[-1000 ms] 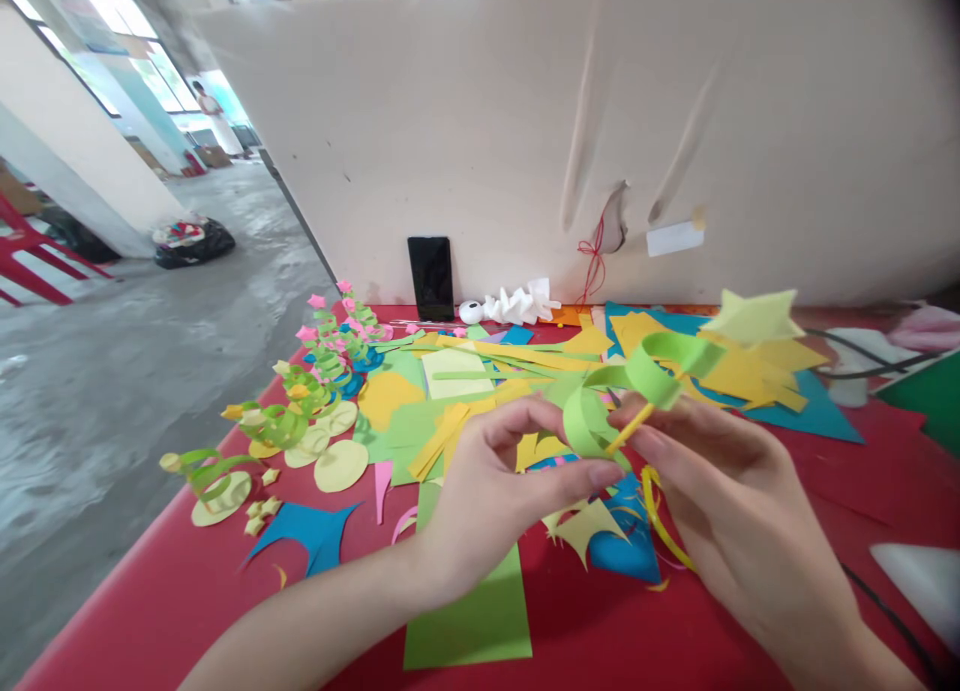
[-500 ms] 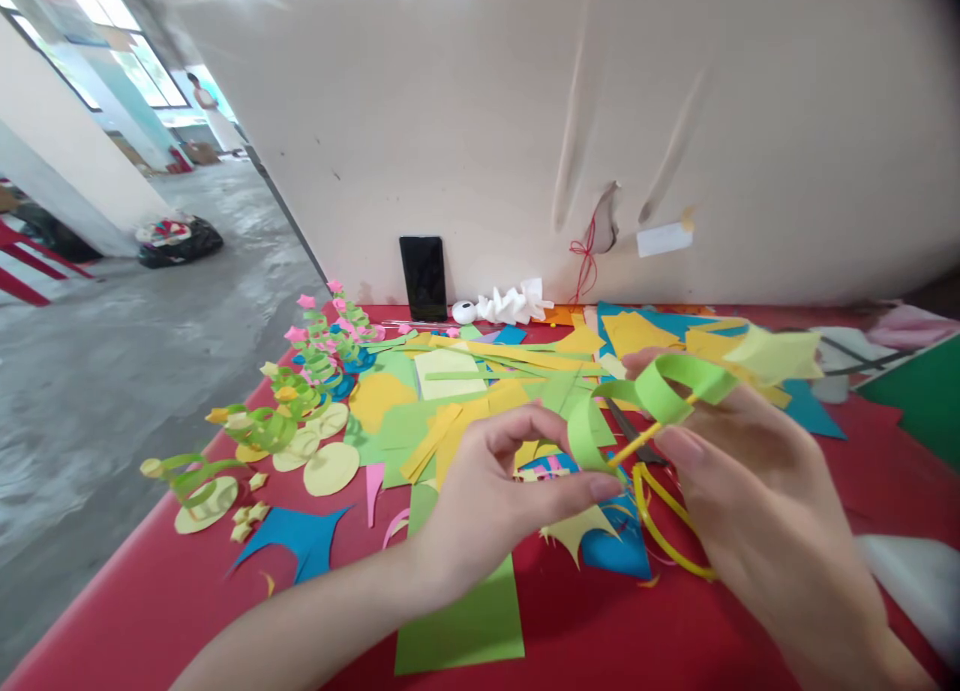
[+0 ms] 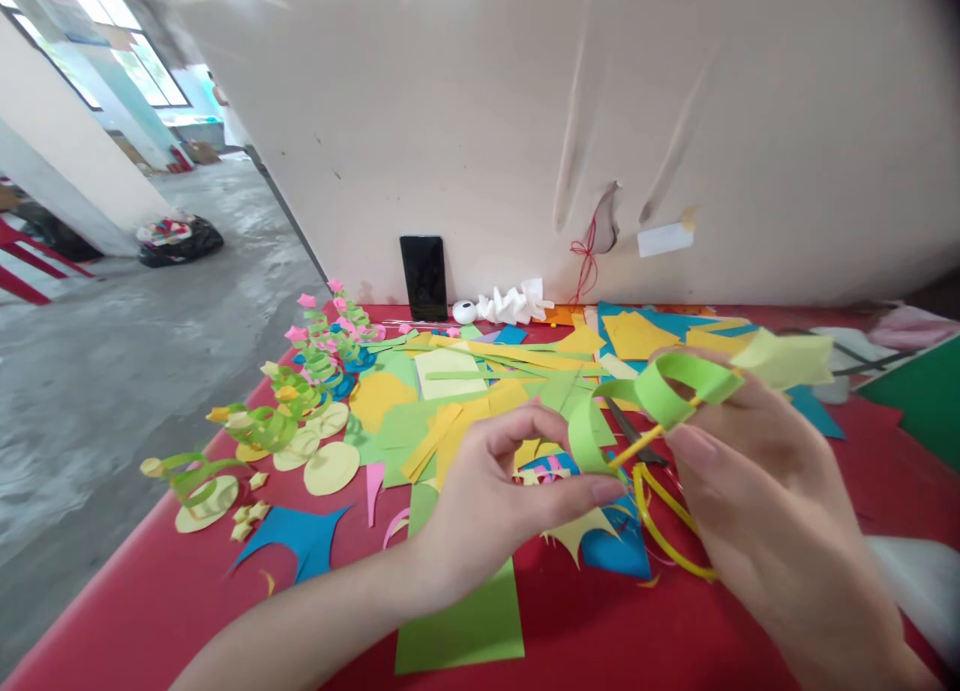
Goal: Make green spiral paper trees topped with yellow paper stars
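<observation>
My left hand (image 3: pixel 510 501) pinches the left end of a curled green paper strip (image 3: pixel 660 391) between thumb and fingers. At the strip's right end, my right hand (image 3: pixel 780 481) grips it between thumb and fingers. A thin yellow stick (image 3: pixel 636 445) runs through the curls from one hand to the other. Beyond my right fingertips a pale yellow paper star (image 3: pixel 787 359) sticks out; how it is fastened is hidden. Below the hands a yellow loop handle (image 3: pixel 667 531), apparently of scissors with a dark blade (image 3: pixel 628 426), lies on the red table (image 3: pixel 585 631).
Finished-looking paper spirals with stars on round bases (image 3: pixel 270 421) line the table's left edge. Paper scraps (image 3: pixel 487 411) cover the middle. A blue paper piece (image 3: pixel 300 541) lies front left. A phone (image 3: pixel 424 279) leans on the white board (image 3: pixel 465 141), beside a white earbud case (image 3: pixel 463 312).
My right hand has shifted slightly right with the star, stretching the green strip a little. My left hand has stayed nearly still.
</observation>
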The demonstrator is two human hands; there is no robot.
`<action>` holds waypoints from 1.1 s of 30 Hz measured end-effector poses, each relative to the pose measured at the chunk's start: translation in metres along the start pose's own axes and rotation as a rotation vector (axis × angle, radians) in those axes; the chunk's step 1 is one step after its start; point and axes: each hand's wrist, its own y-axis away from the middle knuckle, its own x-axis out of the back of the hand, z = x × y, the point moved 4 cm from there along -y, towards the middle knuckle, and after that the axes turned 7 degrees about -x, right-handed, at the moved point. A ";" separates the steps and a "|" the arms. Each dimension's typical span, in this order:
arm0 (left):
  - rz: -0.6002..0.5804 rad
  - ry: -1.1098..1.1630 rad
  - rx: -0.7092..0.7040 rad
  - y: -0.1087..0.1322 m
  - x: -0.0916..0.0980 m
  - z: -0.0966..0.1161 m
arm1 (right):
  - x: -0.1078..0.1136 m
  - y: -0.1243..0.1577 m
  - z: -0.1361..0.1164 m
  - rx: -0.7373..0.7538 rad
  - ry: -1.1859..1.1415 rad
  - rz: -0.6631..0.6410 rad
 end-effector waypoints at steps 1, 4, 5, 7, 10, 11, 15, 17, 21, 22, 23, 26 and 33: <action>0.005 -0.005 0.000 0.000 0.000 0.000 | 0.000 0.000 -0.001 0.004 -0.020 0.019; -0.001 -0.028 -0.003 0.000 0.000 0.000 | 0.001 -0.001 -0.007 0.072 -0.052 0.021; -0.008 -0.037 -0.003 0.000 0.000 -0.001 | 0.001 -0.001 -0.009 0.099 -0.050 0.015; -0.022 -0.053 0.001 0.001 0.000 -0.002 | 0.005 0.000 -0.013 0.143 -0.028 0.035; -0.037 -0.068 0.013 0.001 0.000 -0.004 | 0.013 0.000 -0.015 0.171 0.015 0.124; -0.040 -0.070 0.022 0.001 0.000 -0.005 | 0.015 0.000 -0.016 0.179 0.026 0.152; -0.042 -0.064 0.085 0.002 0.000 -0.007 | 0.018 -0.001 -0.016 0.217 0.039 0.179; -0.055 -0.061 0.098 0.002 -0.001 -0.006 | 0.017 -0.001 -0.017 0.223 0.045 0.147; -0.072 -0.085 0.087 0.001 -0.004 -0.004 | 0.015 0.000 -0.018 0.211 0.069 0.116; -0.077 -0.092 0.074 0.000 -0.005 -0.002 | 0.015 0.000 -0.018 0.202 0.071 0.119; -0.082 -0.093 0.056 0.000 -0.005 -0.001 | 0.015 0.000 -0.018 0.192 0.074 0.119; -0.088 -0.048 0.024 -0.001 -0.005 0.001 | 0.015 0.002 -0.018 0.181 0.085 0.104; -0.022 0.029 0.092 0.002 0.000 -0.004 | 0.006 0.005 -0.012 0.196 0.073 0.017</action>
